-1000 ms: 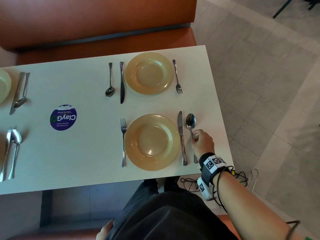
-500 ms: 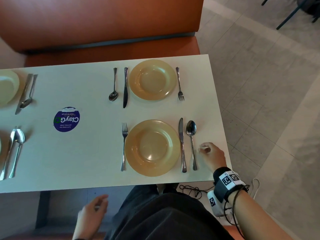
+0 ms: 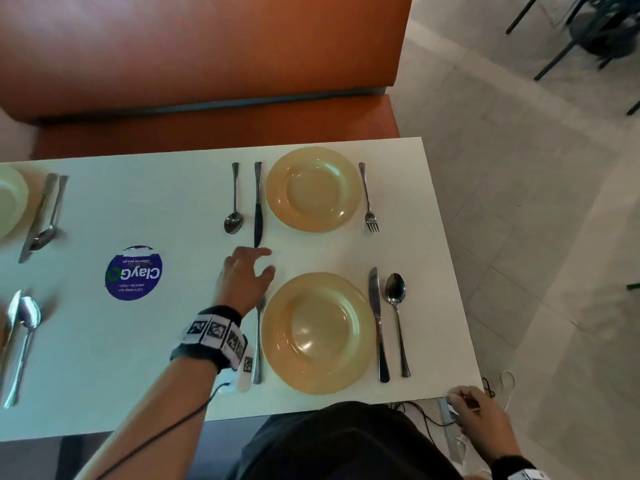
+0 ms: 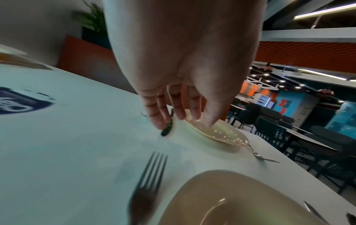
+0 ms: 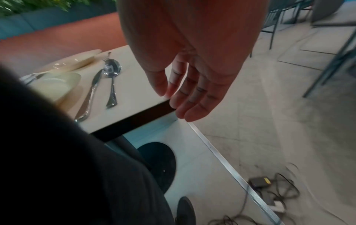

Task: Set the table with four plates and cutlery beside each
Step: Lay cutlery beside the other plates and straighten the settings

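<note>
Two amber plates lie at the right end of the white table (image 3: 104,341). The far plate (image 3: 312,188) has a knife (image 3: 258,202) and spoon (image 3: 234,202) on its left and a fork (image 3: 369,199) on its right. The near plate (image 3: 317,332) has a fork (image 3: 258,341) on its left, and a knife (image 3: 377,323) and spoon (image 3: 396,317) on its right. My left hand (image 3: 265,261) hovers between the plates with straight fingers near the far knife's tip (image 4: 167,129); whether they touch is unclear. My right hand (image 3: 474,410) hangs relaxed and empty at the table's near right corner (image 5: 167,100).
At the left edge another plate (image 3: 8,202) shows partly, with cutlery (image 3: 41,216) beside it and more cutlery (image 3: 19,341) nearer me. A round blue sticker (image 3: 133,273) is on the tabletop. An orange bench (image 3: 207,64) runs behind the table. Cables (image 5: 279,190) lie on the floor.
My right hand let go of the near spoon and drew back off the table to its corner. My left hand rose from my lap and reached out between the two plates.
</note>
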`<act>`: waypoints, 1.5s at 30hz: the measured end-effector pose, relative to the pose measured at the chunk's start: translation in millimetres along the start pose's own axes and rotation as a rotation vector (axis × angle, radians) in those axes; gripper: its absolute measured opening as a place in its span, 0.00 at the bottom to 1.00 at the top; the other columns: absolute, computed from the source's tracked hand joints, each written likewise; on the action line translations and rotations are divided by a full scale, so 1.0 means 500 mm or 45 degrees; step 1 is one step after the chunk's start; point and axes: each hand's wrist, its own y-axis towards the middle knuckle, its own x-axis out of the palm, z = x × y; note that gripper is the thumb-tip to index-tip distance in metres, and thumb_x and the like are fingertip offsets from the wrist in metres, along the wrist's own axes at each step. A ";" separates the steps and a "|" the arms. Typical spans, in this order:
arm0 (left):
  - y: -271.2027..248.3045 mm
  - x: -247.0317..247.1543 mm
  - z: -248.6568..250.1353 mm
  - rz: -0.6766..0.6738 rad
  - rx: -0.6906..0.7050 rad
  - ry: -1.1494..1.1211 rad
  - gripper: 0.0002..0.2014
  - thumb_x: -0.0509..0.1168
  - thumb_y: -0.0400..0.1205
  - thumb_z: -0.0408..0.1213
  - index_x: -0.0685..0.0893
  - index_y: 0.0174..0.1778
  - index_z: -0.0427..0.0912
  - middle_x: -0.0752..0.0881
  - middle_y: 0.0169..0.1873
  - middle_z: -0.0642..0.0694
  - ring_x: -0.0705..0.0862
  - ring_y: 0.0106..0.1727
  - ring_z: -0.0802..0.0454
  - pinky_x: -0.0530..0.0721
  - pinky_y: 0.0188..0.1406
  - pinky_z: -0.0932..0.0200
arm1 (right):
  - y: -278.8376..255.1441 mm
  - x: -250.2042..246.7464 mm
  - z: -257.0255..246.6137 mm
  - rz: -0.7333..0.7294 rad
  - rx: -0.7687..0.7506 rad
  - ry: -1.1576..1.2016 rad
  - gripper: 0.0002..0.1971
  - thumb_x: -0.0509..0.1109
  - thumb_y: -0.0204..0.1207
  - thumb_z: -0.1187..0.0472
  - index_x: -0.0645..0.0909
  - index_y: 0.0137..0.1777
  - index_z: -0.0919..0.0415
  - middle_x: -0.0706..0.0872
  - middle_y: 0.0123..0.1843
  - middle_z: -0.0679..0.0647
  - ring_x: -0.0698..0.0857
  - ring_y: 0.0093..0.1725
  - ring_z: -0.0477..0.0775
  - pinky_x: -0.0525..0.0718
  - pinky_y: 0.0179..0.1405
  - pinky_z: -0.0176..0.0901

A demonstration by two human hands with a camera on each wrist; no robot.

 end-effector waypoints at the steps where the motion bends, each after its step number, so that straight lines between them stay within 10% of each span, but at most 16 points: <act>1: 0.020 0.006 0.017 -0.013 0.024 0.019 0.18 0.68 0.81 0.44 0.82 0.68 0.52 0.78 0.69 0.48 0.75 0.70 0.45 0.77 0.68 0.46 | -0.009 0.002 0.012 0.026 0.046 0.007 0.05 0.73 0.77 0.62 0.86 0.41 0.53 0.90 0.37 0.56 0.88 0.36 0.59 0.88 0.41 0.54; 9: 0.135 0.074 0.081 -0.078 0.228 0.371 0.28 0.65 0.81 0.55 0.71 0.78 0.55 0.63 0.81 0.49 0.55 0.83 0.39 0.63 0.79 0.39 | -0.055 -0.009 0.053 0.163 0.327 0.088 0.03 0.76 0.76 0.64 0.89 0.47 0.61 0.91 0.35 0.59 0.89 0.32 0.60 0.89 0.38 0.53; 16: 0.166 0.113 0.101 -0.130 0.179 0.491 0.28 0.58 0.84 0.59 0.65 0.81 0.59 0.58 0.84 0.51 0.47 0.85 0.38 0.51 0.84 0.40 | 0.001 -0.079 -0.074 0.128 0.052 0.034 0.04 0.71 0.80 0.57 0.86 0.49 0.46 0.90 0.43 0.50 0.89 0.42 0.53 0.88 0.53 0.61; 24: 0.172 0.136 0.106 -0.038 0.176 0.468 0.21 0.61 0.84 0.53 0.77 0.74 0.56 0.69 0.80 0.49 0.56 0.82 0.35 0.62 0.80 0.36 | 0.183 -0.120 -0.359 -0.004 -0.536 -0.074 0.06 0.70 0.80 0.60 0.85 0.53 0.50 0.86 0.45 0.42 0.84 0.41 0.34 0.75 0.39 0.22; 30: 0.173 0.143 0.112 -0.002 0.145 0.444 0.21 0.63 0.83 0.51 0.78 0.73 0.54 0.71 0.78 0.48 0.58 0.81 0.35 0.68 0.76 0.35 | 0.292 -0.061 -0.513 -0.120 -0.722 -0.114 0.08 0.70 0.79 0.57 0.85 0.57 0.52 0.82 0.41 0.41 0.84 0.40 0.47 0.81 0.47 0.43; 45: 0.176 0.137 0.117 -0.032 0.025 0.431 0.21 0.64 0.83 0.52 0.76 0.73 0.56 0.64 0.82 0.50 0.50 0.83 0.29 0.68 0.74 0.32 | 0.427 0.059 -0.628 -0.178 -0.550 -0.418 0.16 0.66 0.80 0.57 0.79 0.67 0.53 0.83 0.65 0.55 0.82 0.62 0.61 0.79 0.62 0.50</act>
